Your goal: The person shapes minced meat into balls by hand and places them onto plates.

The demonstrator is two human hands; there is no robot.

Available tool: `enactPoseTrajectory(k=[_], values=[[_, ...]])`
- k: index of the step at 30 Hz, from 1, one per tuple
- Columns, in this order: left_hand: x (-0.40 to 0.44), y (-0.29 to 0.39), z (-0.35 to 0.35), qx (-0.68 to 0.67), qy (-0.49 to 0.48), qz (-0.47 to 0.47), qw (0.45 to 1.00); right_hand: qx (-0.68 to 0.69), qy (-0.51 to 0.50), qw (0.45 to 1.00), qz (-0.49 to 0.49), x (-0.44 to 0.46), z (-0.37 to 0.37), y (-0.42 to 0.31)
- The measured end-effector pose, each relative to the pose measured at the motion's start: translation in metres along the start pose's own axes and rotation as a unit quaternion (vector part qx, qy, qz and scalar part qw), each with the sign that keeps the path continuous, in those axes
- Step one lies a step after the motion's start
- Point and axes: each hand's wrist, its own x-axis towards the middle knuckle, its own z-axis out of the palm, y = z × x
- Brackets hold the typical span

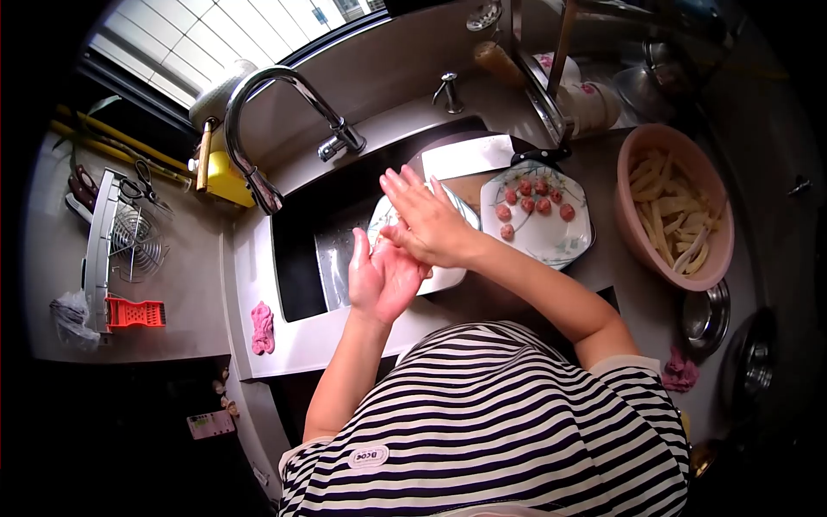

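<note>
My left hand [381, 280] is turned palm up with the thumb stretched out, its palm looking wet. Across its fingers lies my right hand [435, 226], flat and palm down with the fingers straight. Whether anything sits between the palms is hidden. Beneath both hands is a patterned white plate [448, 277], mostly covered by them. To the right, another white plate [549, 243] with a floral pattern carries several small pinkish-red meatballs [543, 205].
A knife with a black handle [541, 156] and broad blade [465, 156] lies behind the plates. At right stands a pink basin [631, 222] of pale cut strips. The faucet [258, 177] arches over the dark sink [297, 289]. A pink cloth [262, 327] lies left.
</note>
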Motion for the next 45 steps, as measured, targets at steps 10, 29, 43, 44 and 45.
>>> enactPoseTrajectory(k=[10, 29, 43, 44, 45], values=[[-0.005, 0.001, 0.008, 0.0, -0.003, -0.017, 1.0, 0.021, -0.014, 1.0, 0.006, 0.003, 0.008, -0.011], [-0.013, -0.004, 0.016, -0.036, -0.005, -0.043, 0.998, 0.009, 0.043, 0.996, -0.075, 0.013, 0.003, -0.025], [-0.015, 0.005, -0.007, 0.148, -0.004, 0.054, 0.988, 0.042, 0.033, 0.98, -0.189, -0.03, 0.027, -0.06], [-0.01, 0.001, -0.011, 0.134, -0.023, 0.034, 0.99, 0.087, 0.037, 0.972, -0.217, -0.031, 0.016, -0.074], [-0.005, -0.004, -0.014, 0.12, -0.04, 0.014, 0.992, 0.083, 0.066, 0.966, -0.236, -0.022, 0.023, -0.076]])
